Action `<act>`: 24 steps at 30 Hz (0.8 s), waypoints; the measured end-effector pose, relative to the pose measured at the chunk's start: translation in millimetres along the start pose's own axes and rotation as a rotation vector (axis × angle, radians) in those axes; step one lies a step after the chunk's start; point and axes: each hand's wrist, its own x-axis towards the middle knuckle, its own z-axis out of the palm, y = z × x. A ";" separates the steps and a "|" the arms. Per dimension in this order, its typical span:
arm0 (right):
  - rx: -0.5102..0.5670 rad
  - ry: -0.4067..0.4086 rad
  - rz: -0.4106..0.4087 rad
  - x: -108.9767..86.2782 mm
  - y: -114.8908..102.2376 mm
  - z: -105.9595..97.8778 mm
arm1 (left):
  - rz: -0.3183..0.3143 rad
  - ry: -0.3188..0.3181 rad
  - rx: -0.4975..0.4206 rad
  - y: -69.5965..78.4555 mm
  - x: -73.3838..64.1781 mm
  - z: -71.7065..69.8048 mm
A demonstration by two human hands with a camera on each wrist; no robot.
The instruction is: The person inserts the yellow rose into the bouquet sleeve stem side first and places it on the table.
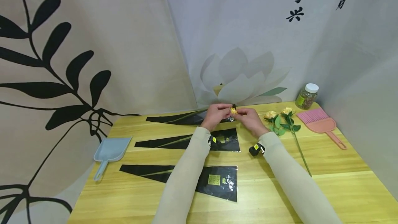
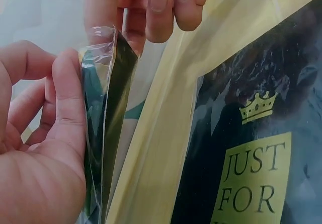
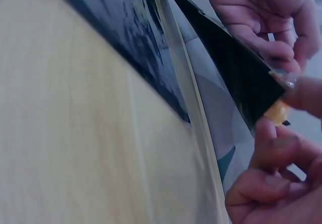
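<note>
wrapper (image 1: 188,120) of black plastic is near the middle of the frame, the grip of left hand (image 1: 215,115) and right hand (image 1: 250,121) each clamped at its wide end, maybe to keep it open by the yellow thing (image 1: 233,111), likely a flower; second wrapper (image 1: 229,141) and third wrapper (image 1: 224,187) lie lower on the bench (image 1: 248,196), maybe spread for easy reach

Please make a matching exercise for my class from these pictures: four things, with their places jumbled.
Things:
1. Blue dustpan
2. Jar
3. Yellow roses
4. Farthest black sleeve

Places:
a. between the right hand and pink brush
b. touched by the left hand
c. far right corner of the table
d. left side of the table

Pairs: 1-d, 2-c, 3-a, 4-b
</note>
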 end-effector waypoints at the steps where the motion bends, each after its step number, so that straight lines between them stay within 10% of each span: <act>1: -0.012 -0.008 -0.006 -0.7 0.0 -1.7 | 0.003 0.000 0.000 0.1 -0.2 -0.3; 24: -0.087 0.037 -0.108 2.1 1.4 2.8 | 0.013 0.011 0.030 -0.7 -3.7 -3.6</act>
